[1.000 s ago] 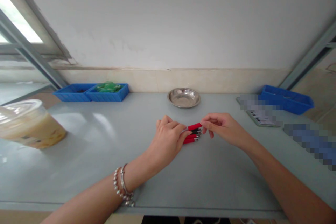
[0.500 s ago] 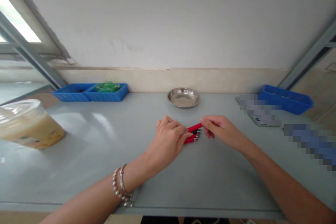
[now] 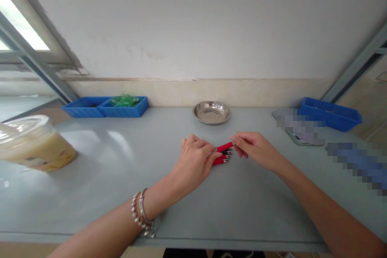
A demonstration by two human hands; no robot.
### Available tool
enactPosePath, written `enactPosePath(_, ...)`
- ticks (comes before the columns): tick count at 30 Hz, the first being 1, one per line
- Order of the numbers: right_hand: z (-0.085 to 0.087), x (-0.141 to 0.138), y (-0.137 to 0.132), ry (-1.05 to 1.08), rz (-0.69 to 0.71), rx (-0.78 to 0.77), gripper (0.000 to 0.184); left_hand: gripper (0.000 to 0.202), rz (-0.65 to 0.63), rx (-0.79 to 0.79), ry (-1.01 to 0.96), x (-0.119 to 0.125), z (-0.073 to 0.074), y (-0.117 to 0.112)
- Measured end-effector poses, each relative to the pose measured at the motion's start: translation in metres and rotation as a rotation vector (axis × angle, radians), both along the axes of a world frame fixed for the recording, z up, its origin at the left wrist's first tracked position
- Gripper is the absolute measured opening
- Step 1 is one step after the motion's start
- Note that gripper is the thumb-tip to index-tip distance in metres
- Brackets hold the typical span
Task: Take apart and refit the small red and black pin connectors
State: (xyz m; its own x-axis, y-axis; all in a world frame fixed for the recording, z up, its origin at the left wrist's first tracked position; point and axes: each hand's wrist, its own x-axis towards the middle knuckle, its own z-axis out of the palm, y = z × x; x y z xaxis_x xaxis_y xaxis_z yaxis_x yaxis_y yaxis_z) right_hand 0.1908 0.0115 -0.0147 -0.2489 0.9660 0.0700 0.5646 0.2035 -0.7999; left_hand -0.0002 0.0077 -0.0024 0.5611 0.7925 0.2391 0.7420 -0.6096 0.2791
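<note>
Several red and black pens lie side by side above the middle of the table, their metal tips pointing right. My left hand [image 3: 196, 159], with bracelets on its wrist, is closed around them and hides their left ends. The topmost red pen [image 3: 225, 146] tilts up a little to the right. Below it show a black pen [image 3: 225, 152] and a lower red pen [image 3: 219, 162]. My right hand [image 3: 252, 145] is closed in a pinch, thumb and forefinger at the tip of the topmost red pen; whatever small thing they pinch is hidden.
A shallow metal dish [image 3: 211, 122] stands by the wall. Two blue bins [image 3: 123, 112] sit at the back left, one holding green material. Another blue bin [image 3: 329, 117] and blurred flat items lie right. A large drink cup [image 3: 36, 143] stands at the left.
Hardly anything differs. Both hands keep their place at the pens, and the whole view has shifted very slightly.
</note>
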Motion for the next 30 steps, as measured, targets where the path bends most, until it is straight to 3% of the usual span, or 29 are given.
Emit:
enactPosePath(8,0.0023,-0.0006,-0.0018,0.149,-0.001,-0.057,0.027,0.032,0.024,0.035,0.018,-0.0012,-0.004,0.0022)
enactPosePath(19,0.004,-0.0076,-0.0033,0.306,-0.003,-0.161,0.033,0.031,0.0,0.06,0.0,-0.0009,-0.0053,0.0013)
enactPosePath(30,0.0062,-0.0064,-0.0041,0.387,-0.015,-0.161,0.024,0.035,-0.02,0.043,0.023,-0.0011,-0.004,0.0014)
